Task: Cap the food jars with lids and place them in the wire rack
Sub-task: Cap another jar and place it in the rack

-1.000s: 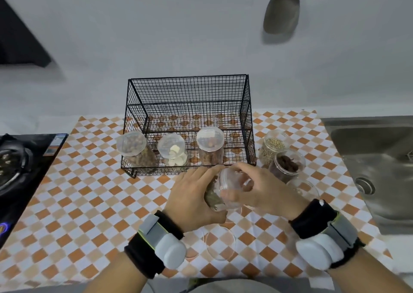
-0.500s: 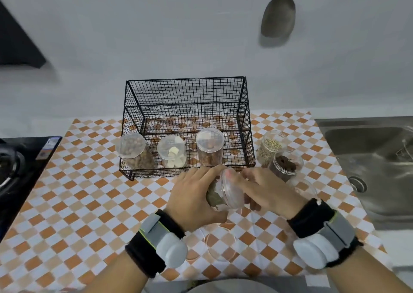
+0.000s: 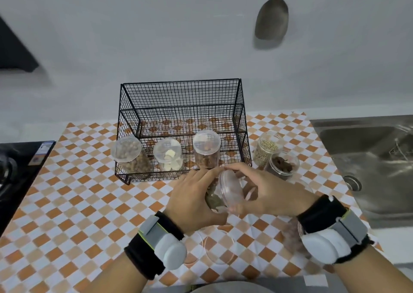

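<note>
My left hand [image 3: 194,200] grips a clear jar of dark leaves [image 3: 213,200], tilted so its mouth faces right. My right hand [image 3: 266,192] holds a clear lid [image 3: 230,190] by its rim against that mouth. Just behind my hands stands the black wire rack [image 3: 183,96], with three capped jars along its front: nuts [image 3: 130,156], white pieces [image 3: 168,154] and brown bits [image 3: 206,149]. To the rack's right, two open jars sit on the cloth, one of pale seeds [image 3: 267,149], one of dark brown pieces [image 3: 282,166].
Loose clear lids [image 3: 218,251] lie on the checked cloth below my wrists. A steel sink [image 3: 366,158] is at the right, a black stove [image 3: 20,165] at the left. A metal spatula [image 3: 271,17] hangs on the wall.
The jar has tipped further onto its side and the lid now faces its mouth edge-on. My right hand's fingers have shifted round the lid's rim. The camera drifted slightly.
</note>
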Demonstrator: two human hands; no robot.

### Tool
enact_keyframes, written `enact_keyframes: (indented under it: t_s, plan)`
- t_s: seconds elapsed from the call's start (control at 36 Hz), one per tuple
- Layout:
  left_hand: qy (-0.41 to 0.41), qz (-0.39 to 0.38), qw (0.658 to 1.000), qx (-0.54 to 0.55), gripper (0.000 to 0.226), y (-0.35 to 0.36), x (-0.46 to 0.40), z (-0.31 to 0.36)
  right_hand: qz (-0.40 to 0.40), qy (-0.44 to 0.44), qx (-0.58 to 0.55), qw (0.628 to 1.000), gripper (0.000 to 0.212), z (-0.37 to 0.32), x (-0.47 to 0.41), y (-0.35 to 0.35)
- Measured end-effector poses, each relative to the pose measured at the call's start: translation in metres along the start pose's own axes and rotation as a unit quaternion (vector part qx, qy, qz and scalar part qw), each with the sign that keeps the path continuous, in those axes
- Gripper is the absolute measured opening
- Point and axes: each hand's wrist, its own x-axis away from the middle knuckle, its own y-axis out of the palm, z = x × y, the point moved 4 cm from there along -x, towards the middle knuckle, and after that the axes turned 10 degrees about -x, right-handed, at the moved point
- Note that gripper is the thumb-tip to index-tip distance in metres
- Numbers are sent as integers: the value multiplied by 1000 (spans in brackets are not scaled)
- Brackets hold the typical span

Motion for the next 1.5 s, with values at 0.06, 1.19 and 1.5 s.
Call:
enact_keyframes:
  t_s: [0.06,1.19,1.5]
  plan:
    - [2,-5,1000,7,100,0,-1,2,31,-19,29,999,91,1,-1,-1]
    - [-26,62,994,86,123,14,-28,19,310,-52,34,949,77,-3,-9,-8]
    - [-103,-25,992,-73,107,7,-66,-23,385,-37,120,914,79,-15,-19,-55]
